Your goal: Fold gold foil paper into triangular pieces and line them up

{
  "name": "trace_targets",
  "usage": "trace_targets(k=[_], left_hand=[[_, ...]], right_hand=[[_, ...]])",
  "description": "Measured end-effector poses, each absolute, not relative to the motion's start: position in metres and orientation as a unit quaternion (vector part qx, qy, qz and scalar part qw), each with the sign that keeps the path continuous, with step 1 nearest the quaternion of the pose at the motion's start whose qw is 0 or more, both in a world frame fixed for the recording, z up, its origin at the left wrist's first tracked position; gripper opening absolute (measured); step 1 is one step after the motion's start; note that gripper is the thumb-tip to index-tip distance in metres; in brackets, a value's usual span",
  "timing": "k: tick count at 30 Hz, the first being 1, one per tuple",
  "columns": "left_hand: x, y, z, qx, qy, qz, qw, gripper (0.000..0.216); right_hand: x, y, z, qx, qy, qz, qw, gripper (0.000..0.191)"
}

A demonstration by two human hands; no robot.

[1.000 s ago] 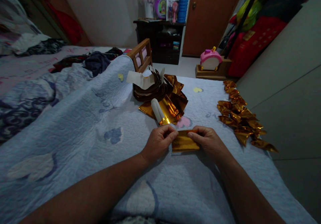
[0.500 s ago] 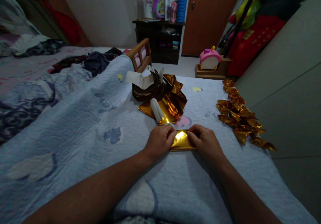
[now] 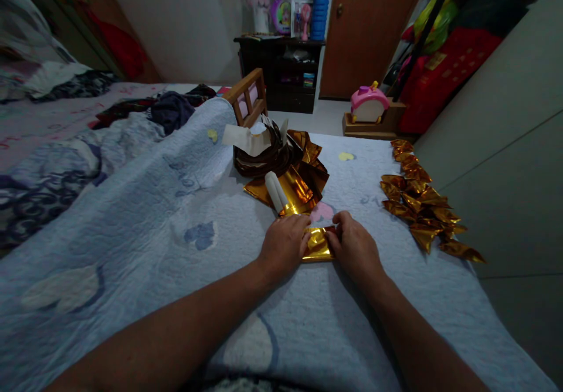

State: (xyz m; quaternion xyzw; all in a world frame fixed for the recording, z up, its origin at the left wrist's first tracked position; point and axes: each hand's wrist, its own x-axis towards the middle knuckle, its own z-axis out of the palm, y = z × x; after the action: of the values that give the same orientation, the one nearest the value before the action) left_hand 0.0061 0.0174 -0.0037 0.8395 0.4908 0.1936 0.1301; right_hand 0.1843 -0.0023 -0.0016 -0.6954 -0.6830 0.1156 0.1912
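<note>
My left hand [image 3: 285, 242] and right hand [image 3: 355, 248] hide the ends of the gold foil [image 3: 318, 245], and the near edge cuts off my forearms [image 3: 176, 327].

1. Open quilt [image 3: 363, 184] runs to its far edge between the gold paper pile [image 3: 285, 163] and the folded gold pieces [image 3: 423, 201] along its right edge
2. Past the left hand [image 3: 285, 242], that pile stands in the way
3. A wooden rail [image 3: 243, 89] bars the far left corner
</note>
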Motion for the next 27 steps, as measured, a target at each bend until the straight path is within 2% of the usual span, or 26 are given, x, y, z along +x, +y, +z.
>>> trace_targets(k=[4,8,12,19,22,27], left_hand=[[0.007,0.019,-0.008,0.871,0.440,0.197,0.094,0.008],[0.005,0.024,-0.011,0.903,0.358,0.199,0.127,0.013],[0.001,0.025,-0.009,0.903,0.342,0.205,0.161,0.010],[-0.004,0.020,-0.003,0.905,0.329,0.191,0.191,0.007],[-0.005,0.021,-0.005,0.908,0.335,0.171,0.185,0.013],[-0.010,0.023,-0.008,0.912,0.329,0.154,0.188,0.028]], right_hand=[[0.185,-0.001,-0.001,-0.651,-0.729,0.090,0.189,0.009],[0.186,0.001,0.000,-0.611,-0.766,0.114,0.163,0.018],[0.186,0.001,-0.001,-0.598,-0.774,0.128,0.165,0.022],[0.187,-0.004,0.001,-0.577,-0.801,0.105,0.121,0.010],[0.188,-0.008,0.003,-0.575,-0.807,0.090,0.103,0.007],[0.186,-0.013,0.009,-0.573,-0.810,0.083,0.098,0.018]])
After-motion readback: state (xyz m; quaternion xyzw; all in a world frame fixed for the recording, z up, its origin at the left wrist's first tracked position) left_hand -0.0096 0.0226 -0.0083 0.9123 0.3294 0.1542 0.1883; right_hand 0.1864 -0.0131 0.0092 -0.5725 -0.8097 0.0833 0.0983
